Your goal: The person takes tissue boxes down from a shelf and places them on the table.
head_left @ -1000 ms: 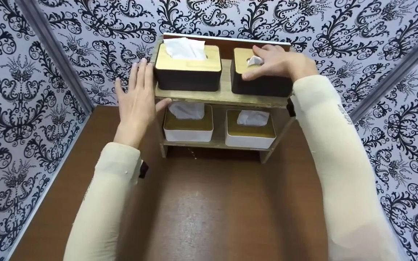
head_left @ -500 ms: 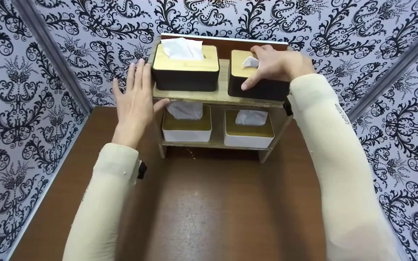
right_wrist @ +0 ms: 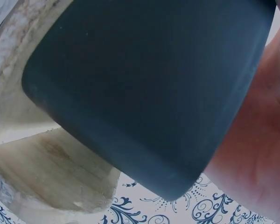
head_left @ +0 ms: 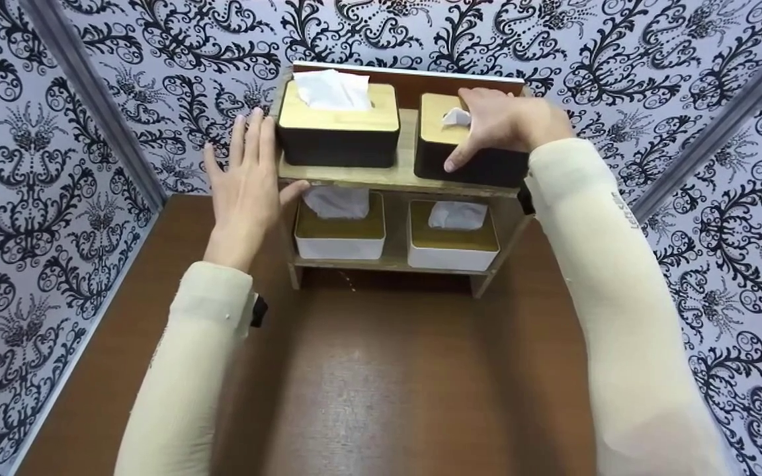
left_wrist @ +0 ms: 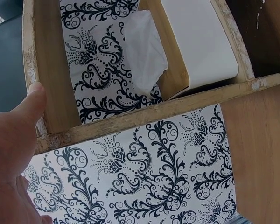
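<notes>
My right hand (head_left: 503, 122) grips the right-hand black tissue box (head_left: 434, 155) on the top of a small wooden shelf (head_left: 381, 176). Its thumb lies on the front face, and the other fingers reach over the wooden lid to the back, partly hidden. A bit of white tissue (head_left: 456, 118) pokes from the lid. In the right wrist view the box's dark side (right_wrist: 149, 93) fills the middle, against the palm (right_wrist: 252, 154). My left hand (head_left: 245, 182) rests at the shelf's left side, fingers straight, thumb (left_wrist: 33, 100) on the upper board's front edge.
Another black tissue box (head_left: 341, 147) with a wooden lid stands on the top board's left. Two white tissue boxes (head_left: 341, 248) sit on the lower board. The shelf stands on a brown tabletop (head_left: 368, 370); patterned panels (head_left: 189, 39) enclose the back and sides.
My right thumb has slid from the lid's front edge down onto the box's front face. That box has shifted slightly toward the front. My left hand stays at the shelf's side.
</notes>
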The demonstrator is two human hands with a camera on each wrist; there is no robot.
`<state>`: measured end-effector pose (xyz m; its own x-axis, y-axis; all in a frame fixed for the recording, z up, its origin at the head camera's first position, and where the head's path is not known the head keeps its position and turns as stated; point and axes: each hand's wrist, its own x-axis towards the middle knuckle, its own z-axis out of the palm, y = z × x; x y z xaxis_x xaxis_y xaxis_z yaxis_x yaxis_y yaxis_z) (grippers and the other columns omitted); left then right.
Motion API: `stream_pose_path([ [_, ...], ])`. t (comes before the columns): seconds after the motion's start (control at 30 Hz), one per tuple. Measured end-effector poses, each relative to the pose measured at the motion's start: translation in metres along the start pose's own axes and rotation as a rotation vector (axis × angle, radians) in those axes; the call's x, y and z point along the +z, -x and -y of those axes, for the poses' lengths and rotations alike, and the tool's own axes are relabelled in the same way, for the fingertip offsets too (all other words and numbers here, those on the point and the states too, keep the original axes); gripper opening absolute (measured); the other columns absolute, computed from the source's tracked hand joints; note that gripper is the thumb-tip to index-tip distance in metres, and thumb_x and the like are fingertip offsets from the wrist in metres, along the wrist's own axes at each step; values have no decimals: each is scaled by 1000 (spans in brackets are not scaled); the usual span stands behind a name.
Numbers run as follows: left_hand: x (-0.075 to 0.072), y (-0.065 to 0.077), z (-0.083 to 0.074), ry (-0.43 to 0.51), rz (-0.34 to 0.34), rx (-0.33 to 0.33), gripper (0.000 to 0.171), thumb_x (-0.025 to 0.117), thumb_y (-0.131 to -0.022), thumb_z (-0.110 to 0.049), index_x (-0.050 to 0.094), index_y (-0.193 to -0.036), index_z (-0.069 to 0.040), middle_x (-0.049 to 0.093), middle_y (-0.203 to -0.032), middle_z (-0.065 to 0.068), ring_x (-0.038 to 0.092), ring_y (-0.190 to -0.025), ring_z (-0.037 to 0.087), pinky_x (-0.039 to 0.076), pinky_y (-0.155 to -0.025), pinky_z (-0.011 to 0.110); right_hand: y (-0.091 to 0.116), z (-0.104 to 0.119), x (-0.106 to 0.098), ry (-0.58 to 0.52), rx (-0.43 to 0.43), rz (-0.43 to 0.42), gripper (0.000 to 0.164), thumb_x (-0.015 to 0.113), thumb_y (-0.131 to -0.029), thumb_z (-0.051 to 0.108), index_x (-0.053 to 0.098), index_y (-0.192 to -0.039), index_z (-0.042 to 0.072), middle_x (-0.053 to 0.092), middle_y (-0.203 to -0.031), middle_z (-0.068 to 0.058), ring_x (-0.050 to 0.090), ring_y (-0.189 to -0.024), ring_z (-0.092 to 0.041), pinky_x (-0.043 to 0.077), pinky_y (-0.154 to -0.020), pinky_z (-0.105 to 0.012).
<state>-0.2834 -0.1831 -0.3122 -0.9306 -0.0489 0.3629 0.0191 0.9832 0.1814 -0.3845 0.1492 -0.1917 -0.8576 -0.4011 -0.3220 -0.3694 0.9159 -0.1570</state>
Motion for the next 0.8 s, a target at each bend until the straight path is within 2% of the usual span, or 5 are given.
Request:
stream_pose_path([
  [0.1,0,0,-1,-8,2,-1,106,59,-85,-65,-2,-158,-18,-9,-166,-2,-8,-154,22,-3,-120,65,0,0,2,56,-14,-45,132,79,-61,69,13,-154,5,27,-156,-22,26,-142,-42,20,-118,-63],
  [0.17,0,0,-1,-13,4,-2,106,58,-85,-66,-2,-158,-18,-9,-166,-2,-8,-154,22,-3,-120,65,1,0,3,89,-12,-66,132,78,-61,70,12,-155,5,27,-155,-22,27,-141,-43,19,-115,-67],
  [0.4,-1,1,-3,-15,-3,-1,107,59,-84,-66,-2,-158,-18,-7,-166,-1,-7,-154,22,-1,-120,65,6,0,6,97,-32,-97,125,79,-63,66,17,-153,5,35,-146,-20,32,-131,-39,26,-112,-64],
  [0.6,-2,0,-2,-16,12,-5,107,58,-85,-66,-3,-158,-18,-10,-166,-1,-8,-154,22,-2,-120,65,12,5,9,152,-27,-121,135,78,-59,71,9,-157,9,28,-154,-21,26,-139,-42,5,-113,-75],
  [0.8,-2,0,-3,-22,24,-7,107,57,-85,-66,-5,-158,-18,-12,-165,-1,-10,-154,23,-3,-119,66,21,9,14,158,-119,-166,130,82,-60,63,15,-154,5,32,-150,-24,31,-133,-42,24,-115,-62],
])
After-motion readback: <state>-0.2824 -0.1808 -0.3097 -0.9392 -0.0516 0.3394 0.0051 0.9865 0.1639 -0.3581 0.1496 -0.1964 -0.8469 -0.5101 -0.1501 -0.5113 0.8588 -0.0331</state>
